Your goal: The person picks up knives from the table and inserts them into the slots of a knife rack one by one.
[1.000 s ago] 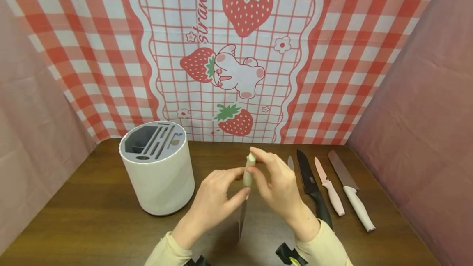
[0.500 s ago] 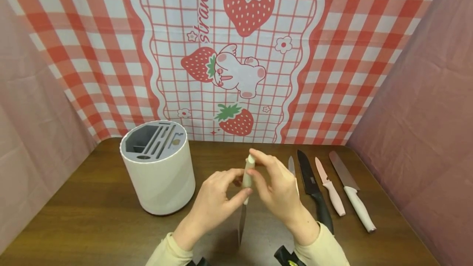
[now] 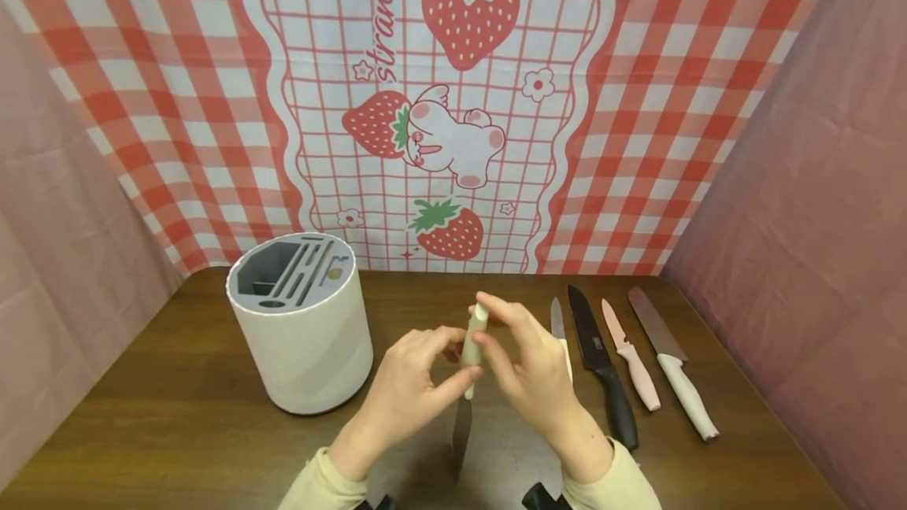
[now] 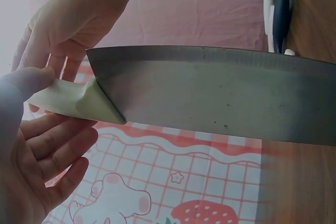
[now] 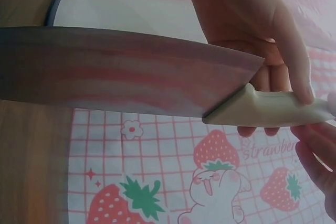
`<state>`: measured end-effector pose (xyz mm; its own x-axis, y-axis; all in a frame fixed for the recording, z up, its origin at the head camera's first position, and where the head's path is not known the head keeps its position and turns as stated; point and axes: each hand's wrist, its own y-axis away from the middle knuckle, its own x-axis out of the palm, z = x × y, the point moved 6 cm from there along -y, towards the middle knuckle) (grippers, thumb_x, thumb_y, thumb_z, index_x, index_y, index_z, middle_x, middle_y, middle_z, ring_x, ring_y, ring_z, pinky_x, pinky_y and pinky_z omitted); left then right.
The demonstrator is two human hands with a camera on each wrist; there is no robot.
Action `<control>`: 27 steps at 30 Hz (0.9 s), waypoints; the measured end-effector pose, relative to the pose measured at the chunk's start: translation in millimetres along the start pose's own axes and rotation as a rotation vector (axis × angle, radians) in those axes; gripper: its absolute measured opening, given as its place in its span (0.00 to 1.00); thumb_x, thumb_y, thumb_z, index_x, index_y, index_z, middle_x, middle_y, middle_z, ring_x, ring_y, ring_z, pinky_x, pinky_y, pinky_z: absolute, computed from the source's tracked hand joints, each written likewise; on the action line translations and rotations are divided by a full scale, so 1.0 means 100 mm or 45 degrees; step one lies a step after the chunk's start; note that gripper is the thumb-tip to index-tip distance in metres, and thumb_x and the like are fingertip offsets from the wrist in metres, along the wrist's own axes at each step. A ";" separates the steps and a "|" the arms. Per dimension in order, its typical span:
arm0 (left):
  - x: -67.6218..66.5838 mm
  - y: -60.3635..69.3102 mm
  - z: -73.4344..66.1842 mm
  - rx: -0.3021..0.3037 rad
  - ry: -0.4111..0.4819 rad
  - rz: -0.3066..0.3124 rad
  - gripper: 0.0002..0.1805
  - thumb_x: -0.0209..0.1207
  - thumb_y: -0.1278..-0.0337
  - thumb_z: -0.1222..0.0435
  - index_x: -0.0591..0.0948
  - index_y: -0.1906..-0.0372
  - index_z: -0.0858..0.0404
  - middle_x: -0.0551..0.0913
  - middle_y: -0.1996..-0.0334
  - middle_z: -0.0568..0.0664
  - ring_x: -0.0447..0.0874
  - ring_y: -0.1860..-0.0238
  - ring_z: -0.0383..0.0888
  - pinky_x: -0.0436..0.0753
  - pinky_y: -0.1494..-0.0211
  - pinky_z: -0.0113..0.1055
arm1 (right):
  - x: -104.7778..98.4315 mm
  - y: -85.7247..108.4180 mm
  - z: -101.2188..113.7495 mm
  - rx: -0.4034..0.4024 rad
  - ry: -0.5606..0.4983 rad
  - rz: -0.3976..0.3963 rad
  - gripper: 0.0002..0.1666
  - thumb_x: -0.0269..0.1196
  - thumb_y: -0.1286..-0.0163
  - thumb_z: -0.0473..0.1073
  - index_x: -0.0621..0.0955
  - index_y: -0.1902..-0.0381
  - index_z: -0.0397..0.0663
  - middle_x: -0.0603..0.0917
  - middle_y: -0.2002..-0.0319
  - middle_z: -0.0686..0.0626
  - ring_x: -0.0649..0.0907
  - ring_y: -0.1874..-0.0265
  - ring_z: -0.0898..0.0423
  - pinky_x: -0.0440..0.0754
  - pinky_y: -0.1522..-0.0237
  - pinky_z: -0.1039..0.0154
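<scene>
A broad-bladed knife (image 3: 473, 343) with a pale green handle is held upright in front of me, handle up and blade down. My left hand (image 3: 407, 384) pinches the lower part of the handle between thumb and fingers. Higher up, my right hand (image 3: 533, 372) pinches the handle near its top end. Both wrist views show the wide steel blade (image 4: 220, 98) side-on, the fingers staying on the handle. Whether the blade's tip touches the table cannot be told.
At left stands a white round knife block (image 3: 315, 360) with a grey slotted top. On the wooden table at right lie a small white-handled knife (image 3: 557, 319), a black knife (image 3: 595, 341), a pink knife (image 3: 639, 376) and a larger white-handled knife (image 3: 682, 388).
Both hands and the knife have sunk slightly, and the handle leans a little more. More of the small white-handled knife shows beside my right hand. Both hands keep hold of the handle.
</scene>
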<state>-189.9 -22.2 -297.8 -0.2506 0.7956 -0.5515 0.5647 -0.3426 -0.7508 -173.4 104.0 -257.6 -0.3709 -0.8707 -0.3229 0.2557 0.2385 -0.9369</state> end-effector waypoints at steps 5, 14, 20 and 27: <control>0.01 -0.01 0.00 -0.039 0.034 0.032 0.15 0.63 0.52 0.56 0.78 0.59 0.56 0.81 0.70 0.39 0.77 0.68 0.34 0.75 0.65 0.27 | -0.02 0.00 0.01 -0.009 -0.019 0.025 0.23 0.52 0.32 0.45 0.72 0.47 0.31 0.82 0.61 0.43 0.82 0.64 0.54 0.78 0.56 0.71; 0.03 0.01 0.02 -0.086 0.052 0.056 0.16 0.63 0.52 0.57 0.78 0.56 0.56 0.80 0.70 0.38 0.76 0.69 0.34 0.73 0.67 0.26 | -0.07 0.10 -0.05 0.055 -0.055 0.031 0.25 0.51 0.31 0.44 0.68 0.45 0.27 0.81 0.59 0.43 0.83 0.64 0.52 0.78 0.56 0.70; 0.01 0.01 0.01 -0.063 0.052 0.043 0.18 0.63 0.52 0.58 0.77 0.54 0.56 0.80 0.71 0.38 0.76 0.69 0.33 0.73 0.67 0.26 | -0.09 0.11 -0.05 0.065 -0.057 0.033 0.22 0.51 0.31 0.44 0.71 0.47 0.30 0.81 0.59 0.43 0.82 0.65 0.53 0.78 0.57 0.70; 0.02 0.02 0.04 -0.091 0.107 0.040 0.18 0.63 0.51 0.58 0.77 0.54 0.57 0.80 0.68 0.39 0.77 0.67 0.34 0.77 0.64 0.30 | -0.15 0.11 -0.09 0.069 -0.016 0.010 0.17 0.52 0.31 0.43 0.77 0.54 0.34 0.81 0.62 0.45 0.82 0.66 0.55 0.78 0.60 0.72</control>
<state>-192.2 -23.3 -301.2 -0.1667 0.8254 -0.5394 0.6268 -0.3336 -0.7042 -172.9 123.1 -264.5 -0.3580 -0.8742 -0.3280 0.3068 0.2216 -0.9256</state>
